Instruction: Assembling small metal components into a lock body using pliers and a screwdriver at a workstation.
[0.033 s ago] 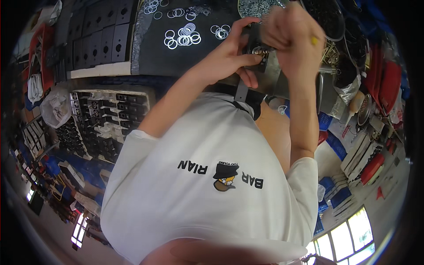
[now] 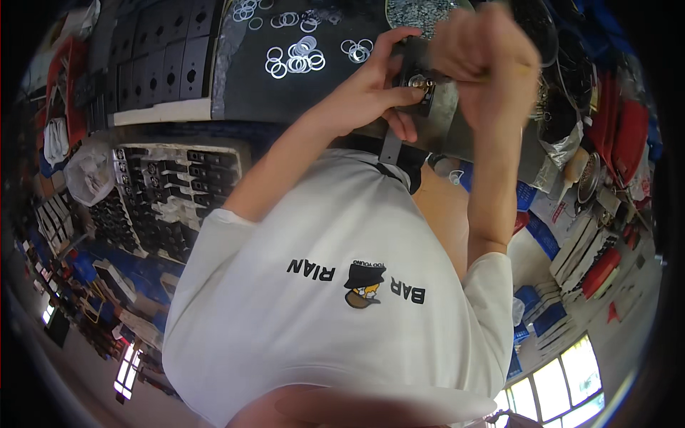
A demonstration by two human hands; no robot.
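My left hand [image 2: 374,89] grips a small black block-like part [image 2: 410,60] at the front edge of the workbench. Its thumb presses beside a shiny brass-coloured round fitting [image 2: 422,85] set in that part. Close by on the right, my right hand [image 2: 492,64] is raised in a blurred fist. Whatever the fist holds, if anything, is hidden by the curled fingers. Several thin silvery rings [image 2: 303,60] lie in loose clusters on the dark bench top, left of my left hand.
Black panels with holes [image 2: 168,64] lie at the far left. Below them stands a tray of black parts [image 2: 193,178], beside a clear plastic bag [image 2: 89,175]. A container of small metal pieces [image 2: 417,14] sits beyond my hands. Red bins [image 2: 628,143] stand at the right.
My right fist has shifted a little to the right. The left hand and the black part stay where they were.
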